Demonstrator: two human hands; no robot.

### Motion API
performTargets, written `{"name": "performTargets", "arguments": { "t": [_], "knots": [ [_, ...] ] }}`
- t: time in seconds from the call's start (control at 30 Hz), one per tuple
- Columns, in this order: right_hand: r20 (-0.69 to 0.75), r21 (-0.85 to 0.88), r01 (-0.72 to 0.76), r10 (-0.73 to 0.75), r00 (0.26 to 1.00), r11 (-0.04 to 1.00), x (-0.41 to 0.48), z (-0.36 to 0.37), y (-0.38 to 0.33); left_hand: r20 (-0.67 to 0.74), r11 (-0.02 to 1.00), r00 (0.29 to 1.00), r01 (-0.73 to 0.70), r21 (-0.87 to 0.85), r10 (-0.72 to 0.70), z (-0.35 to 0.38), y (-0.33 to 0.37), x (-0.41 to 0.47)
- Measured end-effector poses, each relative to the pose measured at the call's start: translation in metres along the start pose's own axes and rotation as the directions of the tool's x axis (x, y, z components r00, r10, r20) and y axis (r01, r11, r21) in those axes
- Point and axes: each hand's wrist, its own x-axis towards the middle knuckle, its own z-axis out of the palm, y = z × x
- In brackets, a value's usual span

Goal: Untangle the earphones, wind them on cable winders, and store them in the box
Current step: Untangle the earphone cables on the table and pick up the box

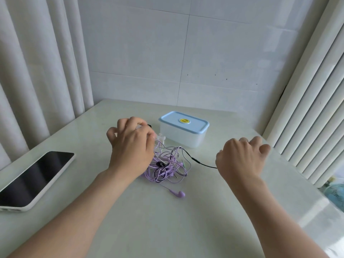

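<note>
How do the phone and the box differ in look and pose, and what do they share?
The phone lies flat; the box stands taller. The phone has a dark screen and white case; the box is translucent with a blue lid. The phone is near the left edge; the box farther back, beyond the earphones. Both rest on the table.

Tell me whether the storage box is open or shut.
Shut. The blue lid sits flat on the translucent box, covering its whole rim; whether it is clipped down cannot be told.
</note>
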Motion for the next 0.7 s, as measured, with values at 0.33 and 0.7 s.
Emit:
{"name": "performTargets", "arguments": {
  "t": [0.33,0.7],
  "knots": [
    [-0.114,0.534,0.502,-0.530,0.840,0.680,-0.005,0.014,-0.020,0.313,0.963,0.913,-0.227,-0.143,0.261,0.004,0.011,-0.002],
    [0.109,0.585,0.462,-0.630,0.769,0.666,-0.005,0.031,-0.034,0.300,0.950,0.919,-0.182,-0.254,0.257,-0.010,0.022,-0.009]
  ]
}}
